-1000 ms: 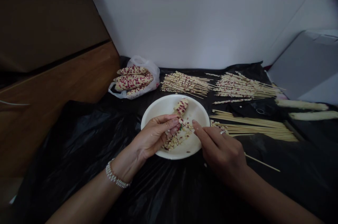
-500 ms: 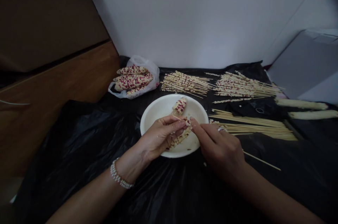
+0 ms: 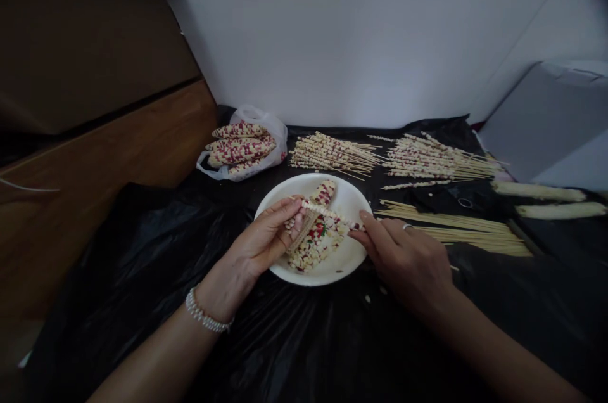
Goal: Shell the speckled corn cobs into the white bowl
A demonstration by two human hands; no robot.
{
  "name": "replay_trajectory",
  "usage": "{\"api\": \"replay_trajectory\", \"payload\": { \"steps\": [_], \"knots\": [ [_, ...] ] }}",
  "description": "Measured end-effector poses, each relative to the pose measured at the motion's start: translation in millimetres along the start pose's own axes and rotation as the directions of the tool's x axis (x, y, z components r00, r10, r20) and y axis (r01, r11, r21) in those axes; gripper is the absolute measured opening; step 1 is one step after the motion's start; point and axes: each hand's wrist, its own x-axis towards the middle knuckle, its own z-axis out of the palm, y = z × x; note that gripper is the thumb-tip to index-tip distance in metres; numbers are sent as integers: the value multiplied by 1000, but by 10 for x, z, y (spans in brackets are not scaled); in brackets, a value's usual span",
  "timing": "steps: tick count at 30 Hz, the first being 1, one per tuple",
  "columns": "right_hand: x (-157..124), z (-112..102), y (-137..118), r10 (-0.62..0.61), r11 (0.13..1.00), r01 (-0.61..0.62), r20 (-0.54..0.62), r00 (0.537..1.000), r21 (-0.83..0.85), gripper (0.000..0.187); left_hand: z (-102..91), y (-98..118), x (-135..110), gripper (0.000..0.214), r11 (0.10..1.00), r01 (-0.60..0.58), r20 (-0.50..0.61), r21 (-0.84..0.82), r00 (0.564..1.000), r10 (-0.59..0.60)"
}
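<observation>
A thin skewer threaded with pale and dark-red corn kernels point(image 3: 329, 211) stretches between my two hands above a white bowl point(image 3: 350, 195). My left hand point(image 3: 261, 241) pinches its left end between thumb and fingers. At the other end, my right hand point(image 3: 406, 257) grips the skewer with thumb and forefinger, and its other fingers curl underneath. Inside the bowl lie many loose kernels point(image 3: 311, 257) and a partly stripped corn cob point(image 3: 325, 192), its kernel-covered tip pointing away from me. A red and green print shows on the bowl's bottom.
Whole speckled corn cobs point(image 3: 242, 149) fill a plastic bag at back left. Two piles of kernel skewers, one in the middle point(image 3: 327, 154) and one farther right point(image 3: 422, 156), lie behind the bowl. Bare skewers point(image 3: 475, 232) and stripped cobs point(image 3: 560, 210) are at right, on black plastic sheeting point(image 3: 304, 346).
My hands have moved apart, so the row of kernels along the skewer now shows between them. The right hand has shifted right, the left hand slightly left and up.
</observation>
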Motion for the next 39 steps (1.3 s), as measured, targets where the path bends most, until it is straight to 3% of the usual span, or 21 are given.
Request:
{"api": "replay_trajectory", "payload": {
  "steps": [5,8,10,12,15,18,22,24,27,30,39],
  "knots": [
    [-15,43,58,45,999,-45,-5,999,9,29,5,-6,-13,13,995,-79,45,60,996,76],
    [-18,59,104,102,995,-102,-21,995,5,29,-4,-42,-42,19,968,-117,183,224,980,76],
    [-20,65,106,111,994,-110,-31,993,19,28,-1,-87,-82,23,885,-212,319,414,945,77],
    [-24,73,80,108,993,-106,-30,994,54,27,12,-130,-137,24,701,-376,446,607,890,91],
    [-36,97,18,114,985,-112,-7,993,128,25,41,-154,-222,28,321,-569,576,757,813,81],
    [-56,137,-21,132,977,-135,33,991,166,25,47,-132,-294,31,2,-655,655,756,756,11],
    [-77,186,-21,125,983,-129,41,991,134,26,0,-147,-384,48,-266,-698,698,665,707,-112],
    [-82,198,-15,118,984,-122,39,992,131,26,-32,-202,-413,55,-372,-694,701,617,699,-141],
    [-85,201,-13,122,982,-127,42,992,143,26,-57,-306,-417,54,-546,-578,637,606,764,-101],
    [-90,197,-16,121,982,-126,45,992,139,26,-47,-372,-390,54,-630,-487,588,604,806,-60],
    [-89,194,-21,111,985,-117,53,992,130,26,-101,-412,-376,56,-666,-508,643,546,764,-55]
  ]
}}
